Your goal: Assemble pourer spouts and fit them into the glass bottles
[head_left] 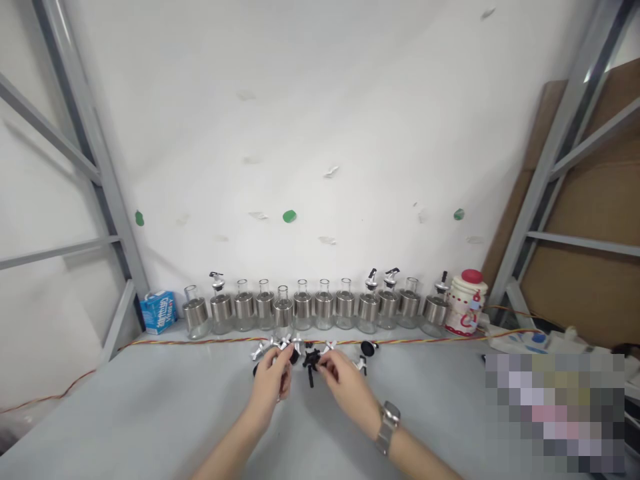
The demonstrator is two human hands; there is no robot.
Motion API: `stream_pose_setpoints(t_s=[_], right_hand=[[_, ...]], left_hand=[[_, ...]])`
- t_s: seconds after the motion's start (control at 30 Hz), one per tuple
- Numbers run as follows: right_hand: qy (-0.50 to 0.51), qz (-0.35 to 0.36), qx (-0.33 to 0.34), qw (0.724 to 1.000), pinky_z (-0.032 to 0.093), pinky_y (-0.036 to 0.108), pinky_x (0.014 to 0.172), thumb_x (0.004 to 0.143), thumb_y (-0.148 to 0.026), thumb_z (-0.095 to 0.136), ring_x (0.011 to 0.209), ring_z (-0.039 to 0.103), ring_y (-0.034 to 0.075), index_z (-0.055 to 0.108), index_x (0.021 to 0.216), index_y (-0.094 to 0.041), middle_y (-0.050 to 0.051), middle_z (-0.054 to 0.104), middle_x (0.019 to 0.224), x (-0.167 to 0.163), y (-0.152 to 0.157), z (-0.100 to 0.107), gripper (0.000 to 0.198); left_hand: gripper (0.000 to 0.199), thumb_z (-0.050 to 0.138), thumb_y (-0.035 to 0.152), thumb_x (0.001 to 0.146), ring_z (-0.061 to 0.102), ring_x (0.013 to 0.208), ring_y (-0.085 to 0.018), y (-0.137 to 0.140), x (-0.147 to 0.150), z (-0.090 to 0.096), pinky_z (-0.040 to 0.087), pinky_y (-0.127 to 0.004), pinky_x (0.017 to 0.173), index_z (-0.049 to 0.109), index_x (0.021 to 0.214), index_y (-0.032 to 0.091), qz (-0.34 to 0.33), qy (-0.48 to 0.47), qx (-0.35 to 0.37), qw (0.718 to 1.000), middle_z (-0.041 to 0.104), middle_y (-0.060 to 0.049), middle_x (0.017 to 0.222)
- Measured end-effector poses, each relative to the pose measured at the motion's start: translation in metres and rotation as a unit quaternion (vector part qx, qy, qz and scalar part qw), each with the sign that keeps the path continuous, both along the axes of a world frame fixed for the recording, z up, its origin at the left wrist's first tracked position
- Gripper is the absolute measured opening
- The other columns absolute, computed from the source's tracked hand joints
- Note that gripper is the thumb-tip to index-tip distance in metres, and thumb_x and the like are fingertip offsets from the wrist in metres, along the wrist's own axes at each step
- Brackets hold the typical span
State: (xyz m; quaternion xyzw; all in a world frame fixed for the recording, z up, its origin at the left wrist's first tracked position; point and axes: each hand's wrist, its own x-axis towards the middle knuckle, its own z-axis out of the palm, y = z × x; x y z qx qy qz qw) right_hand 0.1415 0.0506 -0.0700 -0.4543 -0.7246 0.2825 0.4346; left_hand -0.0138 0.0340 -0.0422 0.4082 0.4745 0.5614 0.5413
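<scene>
My left hand [273, 375] is curled closed around a silver pourer spout, mostly hidden by the fingers. To its right, my right hand [346, 381], with a watch on the wrist, pinches at the edge of a small pile of black plastic pieces [312, 359]. Its fingertips cover what they grip. More silver and black pourer spouts [261, 349] lie around both hands. One loose spout with a round black stopper [369, 349] rests to the right. Behind them stands a row of glass bottles with steel sleeves [303, 305]; several carry pourer spouts [391, 275], the others have bare necks.
A blue carton [159, 312] stands at the row's left end, a white and red jar [464, 303] at its right. A twisted red and yellow wire [200, 342] runs across the grey table [165, 407]. Grey metal posts [107, 167] flank the white wall.
</scene>
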Motion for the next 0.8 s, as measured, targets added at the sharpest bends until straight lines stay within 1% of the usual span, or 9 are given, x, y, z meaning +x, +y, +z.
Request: stream_pose_setpoints(t_s=[0.1, 0.2, 0.27, 0.33, 0.43, 0.5, 0.6, 0.7, 0.8], right_hand=[[-0.133, 0.037, 0.067, 0.988, 0.038, 0.031, 0.083, 0.077, -0.012, 0.047, 0.094, 0.051, 0.022, 0.058, 0.096, -0.020, 0.007, 0.056, 0.098, -0.007, -0.006, -0.006, 0.024], [-0.204, 0.027, 0.069, 0.976, 0.036, 0.034, 0.085, 0.075, -0.011, 0.048, 0.098, 0.047, 0.025, 0.054, 0.109, -0.016, 0.011, 0.054, 0.102, -0.016, -0.007, -0.010, 0.035], [-0.217, 0.020, 0.064, 0.974, 0.036, 0.034, 0.086, 0.075, -0.011, 0.049, 0.098, 0.047, 0.026, 0.055, 0.107, -0.013, 0.012, 0.054, 0.100, -0.018, -0.006, -0.011, 0.033], [-0.195, 0.018, 0.052, 0.979, 0.036, 0.033, 0.086, 0.074, -0.012, 0.049, 0.098, 0.047, 0.025, 0.056, 0.103, -0.014, 0.012, 0.053, 0.100, -0.017, -0.004, -0.012, 0.030], [-0.137, 0.017, 0.015, 0.990, 0.038, 0.030, 0.083, 0.071, -0.011, 0.051, 0.095, 0.049, 0.022, 0.055, 0.095, -0.017, 0.009, 0.052, 0.100, -0.011, -0.003, -0.013, 0.025], [-0.112, 0.019, -0.012, 0.993, 0.040, 0.028, 0.078, 0.068, -0.010, 0.051, 0.089, 0.051, 0.020, 0.053, 0.091, -0.017, 0.008, 0.052, 0.097, -0.007, -0.002, -0.015, 0.024], [-0.091, 0.013, -0.023, 0.996, 0.040, 0.027, 0.074, 0.065, -0.009, 0.051, 0.083, 0.052, 0.019, 0.051, 0.086, -0.017, 0.007, 0.053, 0.092, -0.005, 0.000, -0.019, 0.023], [-0.054, 0.007, -0.010, 0.998, 0.039, 0.027, 0.072, 0.067, -0.008, 0.046, 0.081, 0.053, 0.019, 0.052, 0.082, -0.018, 0.006, 0.056, 0.085, -0.007, 0.002, -0.021, 0.019], [0.031, 0.022, -0.051, 0.998, 0.039, 0.027, 0.066, 0.069, -0.012, 0.046, 0.071, 0.054, 0.017, 0.056, 0.078, -0.018, 0.003, 0.059, 0.073, -0.009, 0.006, -0.021, 0.015]], left_hand=[[0.038, 0.058, 0.049, 0.065, 0.017, 0.025, -0.002, -0.002, 0.000, 0.003, 0.011, -0.015, 0.028, 0.036, 0.052, 0.020, -0.013, -0.008, 0.010, 1.000, 0.027, 0.012, 0.031], [0.038, 0.058, 0.050, 0.064, 0.015, 0.024, -0.001, -0.004, 0.002, 0.005, 0.010, -0.015, 0.028, 0.037, 0.052, 0.020, -0.006, -0.001, -0.001, 1.000, 0.027, 0.013, 0.032], [0.039, 0.059, 0.051, 0.063, 0.019, 0.025, -0.001, -0.003, 0.002, 0.004, 0.012, -0.015, 0.029, 0.039, 0.053, 0.019, 0.002, 0.001, -0.009, 1.000, 0.030, 0.012, 0.035], [0.039, 0.058, 0.054, 0.063, 0.025, 0.027, -0.002, -0.002, 0.002, 0.002, 0.014, -0.016, 0.030, 0.043, 0.057, 0.018, 0.008, -0.016, -0.022, 1.000, 0.037, 0.010, 0.040], [0.042, 0.056, 0.058, 0.062, 0.035, 0.033, -0.003, 0.002, 0.000, -0.004, 0.015, -0.016, 0.031, 0.050, 0.064, 0.016, 0.009, -0.092, -0.052, 0.994, 0.047, 0.006, 0.052], [0.042, 0.060, 0.055, 0.060, 0.043, 0.040, -0.006, 0.004, -0.001, -0.008, 0.021, -0.016, 0.033, 0.055, 0.070, 0.015, 0.000, -0.124, -0.049, 0.991, 0.050, 0.004, 0.056], [0.040, 0.071, 0.042, 0.055, 0.054, 0.058, -0.010, 0.004, 0.000, -0.009, 0.038, -0.019, 0.048, 0.060, 0.081, 0.013, -0.008, -0.110, -0.014, 0.994, 0.058, -0.001, 0.068], [0.035, 0.076, 0.033, 0.052, 0.058, 0.072, -0.013, 0.000, 0.000, -0.006, 0.043, -0.023, 0.067, 0.060, 0.077, 0.013, -0.004, -0.094, 0.002, 0.996, 0.061, -0.004, 0.079], [0.035, 0.074, 0.036, 0.054, 0.060, 0.069, -0.015, -0.001, 0.000, -0.005, 0.045, -0.026, 0.063, 0.054, 0.073, 0.015, -0.028, -0.074, -0.012, 0.997, 0.061, -0.003, 0.077]])
